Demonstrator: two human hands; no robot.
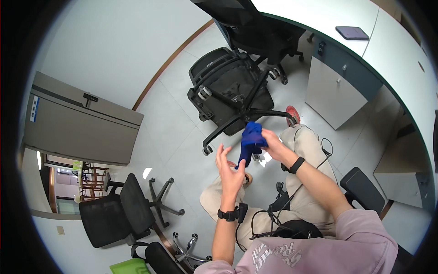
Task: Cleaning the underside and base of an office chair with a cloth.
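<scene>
A blue fabric glove (pixel 252 139) hangs in front of me, bunched at the top with a narrower part dangling to the lower left. My right hand (pixel 273 144) grips its right side; some fingers are hidden behind the fabric. My left hand (pixel 231 171) is just left of the glove with its fingers spread. Its thumb overlaps the dangling end, and I cannot tell whether they touch. Just beyond both hands, a black office chair (pixel 232 85) lies tipped over, its five-legged caster base facing me. Both my wrists wear black straps.
Another black chair (pixel 253 27) stands behind the tipped one. A white desk (pixel 393 44) curves along the right, bearing a phone (pixel 352 33), with a drawer cabinet (pixel 337 82) beneath. More chairs (pixel 119 205) stand at left near a grey door (pixel 82 123). Black cables (pixel 273 219) cross my lap.
</scene>
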